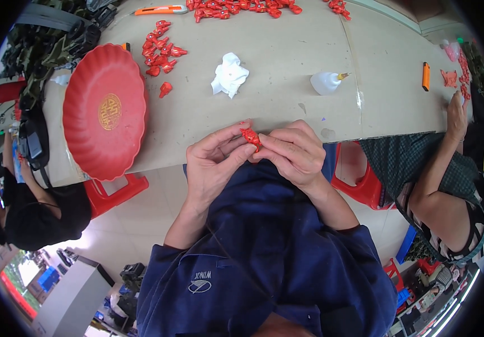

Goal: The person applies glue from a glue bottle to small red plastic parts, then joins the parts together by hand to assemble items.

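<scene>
My left hand (215,163) and my right hand (292,151) meet at the near edge of the table (287,62), over my blue jacket. Together they pinch a small red figurine (250,136) between thumbs and fingertips. Most of the figurine is hidden by my fingers. A group of similar red figurines (162,48) lies on the table beyond my left hand, beside a large red scalloped plate (104,109). A crumpled white tissue (229,74) sits straight ahead of my hands.
More red figurines (236,7) line the far edge, near an orange utility knife (160,10). A white glue bottle (326,82) and an orange lighter (425,76) lie to the right. Another person's hand (456,115) rests at the table's right end. Red stools stand below.
</scene>
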Motion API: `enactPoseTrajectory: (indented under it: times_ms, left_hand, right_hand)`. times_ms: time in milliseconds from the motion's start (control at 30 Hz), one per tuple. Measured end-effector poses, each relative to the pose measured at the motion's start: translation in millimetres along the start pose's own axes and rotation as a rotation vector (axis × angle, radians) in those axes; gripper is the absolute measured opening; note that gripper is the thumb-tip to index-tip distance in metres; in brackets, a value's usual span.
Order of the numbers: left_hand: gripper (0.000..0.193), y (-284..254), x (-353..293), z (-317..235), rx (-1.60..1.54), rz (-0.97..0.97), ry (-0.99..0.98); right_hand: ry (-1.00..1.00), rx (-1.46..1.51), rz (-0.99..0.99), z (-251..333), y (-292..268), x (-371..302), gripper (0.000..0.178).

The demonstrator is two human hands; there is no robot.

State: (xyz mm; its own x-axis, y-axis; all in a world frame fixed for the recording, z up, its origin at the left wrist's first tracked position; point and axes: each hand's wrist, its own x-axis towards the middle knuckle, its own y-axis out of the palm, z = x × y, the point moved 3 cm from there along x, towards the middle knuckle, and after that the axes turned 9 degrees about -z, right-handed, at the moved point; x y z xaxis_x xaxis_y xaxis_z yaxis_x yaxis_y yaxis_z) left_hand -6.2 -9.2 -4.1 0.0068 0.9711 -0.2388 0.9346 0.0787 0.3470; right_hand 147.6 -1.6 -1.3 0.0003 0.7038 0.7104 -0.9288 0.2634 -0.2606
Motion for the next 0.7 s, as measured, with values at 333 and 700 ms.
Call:
enactPoseTrajectory:
  times_ms: [333,700]
  left_hand:
    - [0.031,-0.3,2.2,3.9,0.064,-0.011,0.142]
    - [0.031,0.2,1.4,5.6,0.126,-0.015,0.221]
  right_hand:
    - [0.002,0.059,0.042,-3.4,0.4,1.4,0.027]
    - [0.004,0.04,0.044,-3.7,1.6,1.1,0.03]
